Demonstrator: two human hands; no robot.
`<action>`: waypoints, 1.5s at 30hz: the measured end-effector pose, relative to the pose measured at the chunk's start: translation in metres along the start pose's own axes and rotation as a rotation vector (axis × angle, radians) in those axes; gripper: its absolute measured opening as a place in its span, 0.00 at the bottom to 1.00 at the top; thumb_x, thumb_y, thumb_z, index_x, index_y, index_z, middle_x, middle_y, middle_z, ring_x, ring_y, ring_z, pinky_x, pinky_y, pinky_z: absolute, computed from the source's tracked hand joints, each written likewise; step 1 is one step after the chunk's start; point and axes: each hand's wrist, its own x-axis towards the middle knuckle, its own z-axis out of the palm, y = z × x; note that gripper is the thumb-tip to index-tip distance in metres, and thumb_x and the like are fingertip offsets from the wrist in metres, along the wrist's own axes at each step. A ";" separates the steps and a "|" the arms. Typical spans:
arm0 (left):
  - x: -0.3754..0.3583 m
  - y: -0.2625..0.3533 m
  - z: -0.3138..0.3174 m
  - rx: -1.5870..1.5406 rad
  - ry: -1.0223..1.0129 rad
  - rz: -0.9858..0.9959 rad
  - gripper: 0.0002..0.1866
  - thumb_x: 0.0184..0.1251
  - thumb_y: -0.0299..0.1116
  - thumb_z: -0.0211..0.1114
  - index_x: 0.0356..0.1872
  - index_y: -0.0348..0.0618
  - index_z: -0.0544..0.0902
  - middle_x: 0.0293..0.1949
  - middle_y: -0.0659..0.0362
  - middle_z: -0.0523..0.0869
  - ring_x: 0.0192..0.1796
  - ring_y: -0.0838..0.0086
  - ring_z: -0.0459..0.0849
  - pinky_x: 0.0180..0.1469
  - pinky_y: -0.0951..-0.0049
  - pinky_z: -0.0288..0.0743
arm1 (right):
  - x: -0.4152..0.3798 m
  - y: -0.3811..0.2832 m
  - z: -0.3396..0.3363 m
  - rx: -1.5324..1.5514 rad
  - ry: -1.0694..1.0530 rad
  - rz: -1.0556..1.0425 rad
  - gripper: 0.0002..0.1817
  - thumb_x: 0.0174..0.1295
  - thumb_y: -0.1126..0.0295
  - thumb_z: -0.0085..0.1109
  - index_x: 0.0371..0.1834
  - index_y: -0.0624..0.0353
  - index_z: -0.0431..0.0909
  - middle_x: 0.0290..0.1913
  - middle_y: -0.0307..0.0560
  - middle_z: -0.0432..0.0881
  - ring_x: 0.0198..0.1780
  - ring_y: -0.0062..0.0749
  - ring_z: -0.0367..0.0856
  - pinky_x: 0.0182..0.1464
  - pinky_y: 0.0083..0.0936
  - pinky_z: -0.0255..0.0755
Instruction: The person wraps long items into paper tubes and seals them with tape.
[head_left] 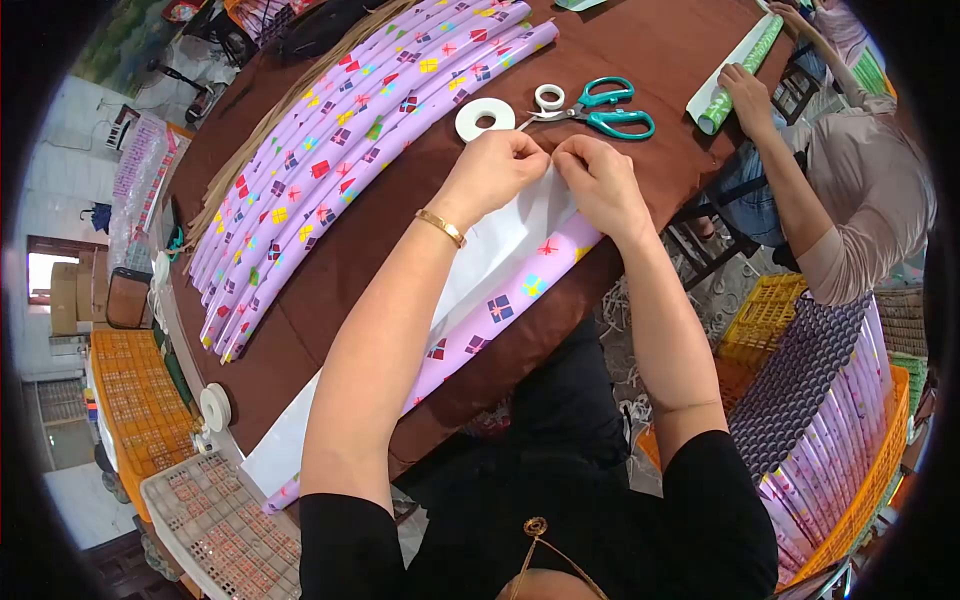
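Note:
A pink wrapping paper (500,308) with gift-box prints lies partly rolled along the near table edge, its white inner side (500,240) showing. My left hand (498,172) is closed in a pinch above the sheet's far end; what sits between its fingertips is hidden. Close beside it, my right hand (603,185) pinches the far corner of the paper, its wrist above the roll. Just beyond my hands lie teal-handled scissors (612,122), a large white tape roll (485,120) and a smaller tape roll (549,97).
Many finished-looking pink paper rolls (340,150) lie stacked on the brown tablecloth (690,165). At right, another person (860,180) handles a green paper roll (740,80). An orange crate (870,490) holds pink rolls. A white spool (215,407) sits at the left edge.

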 end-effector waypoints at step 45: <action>0.000 -0.009 -0.001 -0.128 -0.013 0.065 0.10 0.67 0.35 0.65 0.38 0.37 0.86 0.32 0.67 0.84 0.37 0.85 0.78 0.42 0.78 0.73 | 0.006 0.007 0.006 0.131 0.101 0.029 0.11 0.62 0.69 0.63 0.40 0.67 0.83 0.35 0.41 0.83 0.38 0.22 0.79 0.41 0.21 0.74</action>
